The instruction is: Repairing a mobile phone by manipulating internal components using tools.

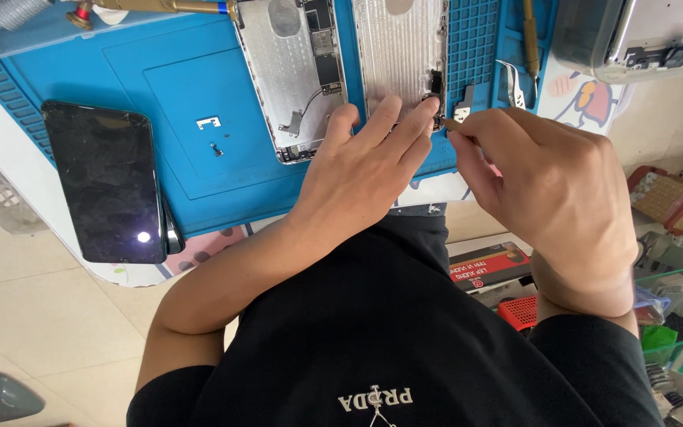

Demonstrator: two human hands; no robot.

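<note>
Left hand [369, 154] flat, right hand [551, 186] pinching tool [454, 124]

The person's bare left hand [361, 162] lies flat, palm down, fingers spread; the bare right hand [551, 190] is curled, fingertips [462, 136] pinched together just beside the left fingertips

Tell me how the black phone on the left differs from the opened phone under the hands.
The black phone lies closed, its dark glass reflecting a light; the opened phone shows bare metal and circuit parts. The black phone sits untouched at the blue mat's edge; the opened phone's other half lies under the left hand, the right hand bringing a thin tool to it. Both lie flat.
</note>
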